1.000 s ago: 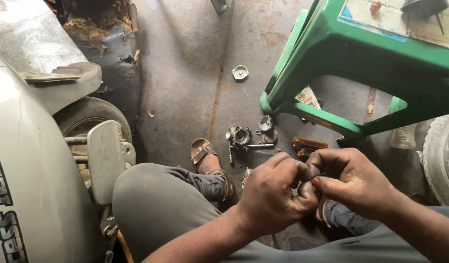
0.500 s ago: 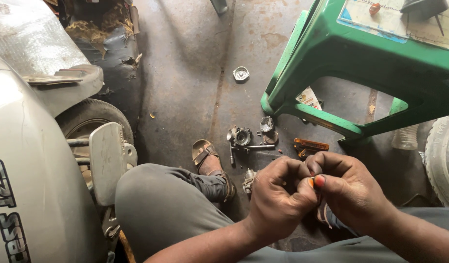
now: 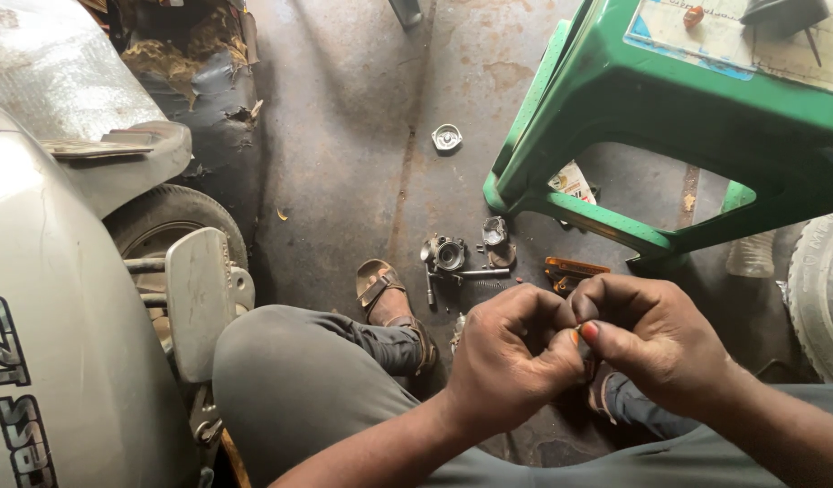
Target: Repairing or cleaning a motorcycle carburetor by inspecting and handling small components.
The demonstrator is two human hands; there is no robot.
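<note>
The scooter body [image 3: 46, 298] filled the space well out to the left of the left hand [image 3: 511, 366], its footrest plate [image 3: 198, 303] just beyond the raised knee [image 3: 290, 380]. The green plastic stool [image 3: 678, 117] stood ahead of the right hand [image 3: 656, 339], slightly to its right, with a tyre [image 3: 823, 289] farther off on that side. On the concrete floor [image 3: 344, 117] ahead of both hands lay a carburettor body [image 3: 448, 255] with a thin rod pointing toward the stool, nearer the left hand; a small round cap [image 3: 446, 137] lay well beyond it. A sandalled foot [image 3: 387, 294] sat ahead of the left hand, on its left. Both hands were curled nearly closed, fingertips pressed together over a tiny part pinched between them, its shape hidden; only a fleck of orange showed at the meeting thumbs.
</note>
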